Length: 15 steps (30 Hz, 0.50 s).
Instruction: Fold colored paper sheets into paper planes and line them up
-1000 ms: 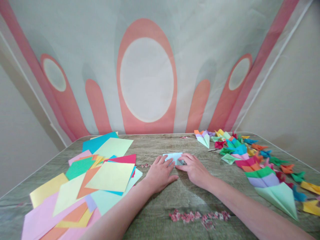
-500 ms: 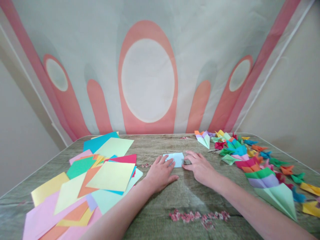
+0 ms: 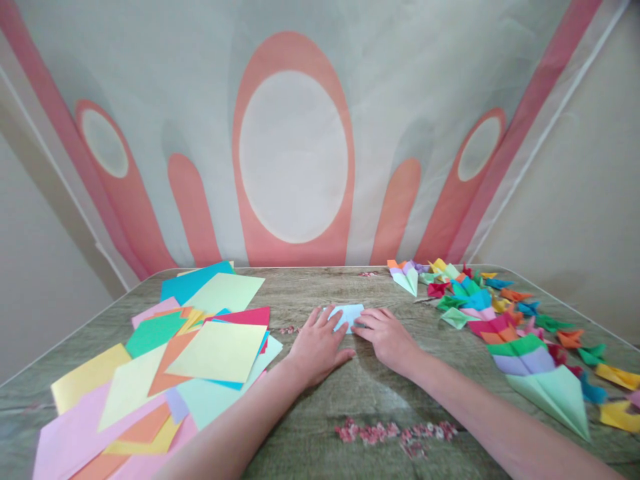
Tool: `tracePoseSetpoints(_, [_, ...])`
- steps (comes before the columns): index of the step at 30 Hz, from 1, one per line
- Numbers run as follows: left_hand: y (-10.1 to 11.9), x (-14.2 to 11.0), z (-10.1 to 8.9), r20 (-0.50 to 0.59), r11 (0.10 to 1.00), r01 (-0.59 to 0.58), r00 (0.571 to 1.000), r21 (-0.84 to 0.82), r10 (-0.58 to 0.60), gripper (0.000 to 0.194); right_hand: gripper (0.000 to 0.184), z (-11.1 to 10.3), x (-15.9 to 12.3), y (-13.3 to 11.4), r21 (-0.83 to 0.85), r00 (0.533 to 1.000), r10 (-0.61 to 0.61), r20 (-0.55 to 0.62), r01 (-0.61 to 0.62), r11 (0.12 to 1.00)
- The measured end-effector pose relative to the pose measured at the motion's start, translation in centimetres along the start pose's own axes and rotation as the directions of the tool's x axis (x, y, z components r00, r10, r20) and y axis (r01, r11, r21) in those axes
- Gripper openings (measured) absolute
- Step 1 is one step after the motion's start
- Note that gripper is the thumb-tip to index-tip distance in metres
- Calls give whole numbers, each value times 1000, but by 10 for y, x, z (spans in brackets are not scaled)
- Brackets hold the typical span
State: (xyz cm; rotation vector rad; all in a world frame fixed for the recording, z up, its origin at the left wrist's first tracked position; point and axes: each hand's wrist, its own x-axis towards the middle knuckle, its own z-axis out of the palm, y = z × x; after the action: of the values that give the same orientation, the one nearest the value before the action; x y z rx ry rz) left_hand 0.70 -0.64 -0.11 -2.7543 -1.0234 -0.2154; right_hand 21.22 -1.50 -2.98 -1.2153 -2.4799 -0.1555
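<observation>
A small folded piece of light blue paper (image 3: 349, 315) lies flat at the middle of the table. My left hand (image 3: 320, 347) rests on its left end, open, with fingers spread and pressing it down. From the right, my right hand (image 3: 387, 337) has its bent fingers closed on the paper's right end, which they partly cover. The top right corner of the paper looks slanted.
Loose coloured sheets (image 3: 220, 350) overlap in a pile on the left. Several folded paper planes (image 3: 550, 393) and small folded paper shapes (image 3: 553, 323) spread along the right. A pink-and-grey patterned backdrop (image 3: 295, 253) stands behind the wood-patterned table (image 3: 310, 287).
My right hand drew off the paper's right end to the right, then came back left onto it. The paper's top right corner now looks slanted. My left hand stays on the paper.
</observation>
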Motion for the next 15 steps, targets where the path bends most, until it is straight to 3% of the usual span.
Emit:
tracePoseSetpoints(5, [9,-1,-1,-10,1000,-13,1000,10,13,51,23,0,1,-1,-11,1000,0,8,0,1000])
tracePoseSetpoints(15, [11,-7,-10,30,996,84,996,2,-84,47,25,-2,2,1,-13,999,10,34,-9,1000])
